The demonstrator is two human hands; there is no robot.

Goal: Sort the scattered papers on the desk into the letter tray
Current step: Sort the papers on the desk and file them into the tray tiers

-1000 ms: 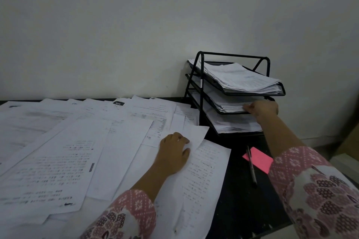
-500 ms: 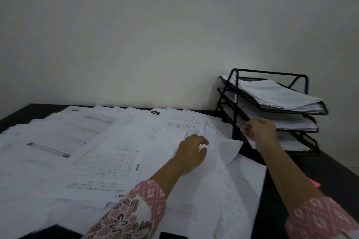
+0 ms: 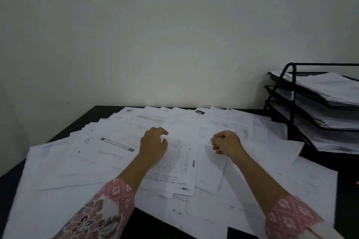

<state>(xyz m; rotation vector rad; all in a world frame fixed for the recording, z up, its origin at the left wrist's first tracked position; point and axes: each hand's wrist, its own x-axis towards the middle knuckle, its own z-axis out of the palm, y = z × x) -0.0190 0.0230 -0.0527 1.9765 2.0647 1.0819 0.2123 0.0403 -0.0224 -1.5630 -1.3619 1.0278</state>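
Left hand and right hand are both curled on the papers left of the tray, can't tell if either's got a sheet. Tray's tiers already hold stacks, but I'd say most of the pile's still to go.

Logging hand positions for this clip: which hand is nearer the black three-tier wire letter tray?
Right. The right hand is over the scattered white papers, left of the black wire letter tray; the left hand is further left.
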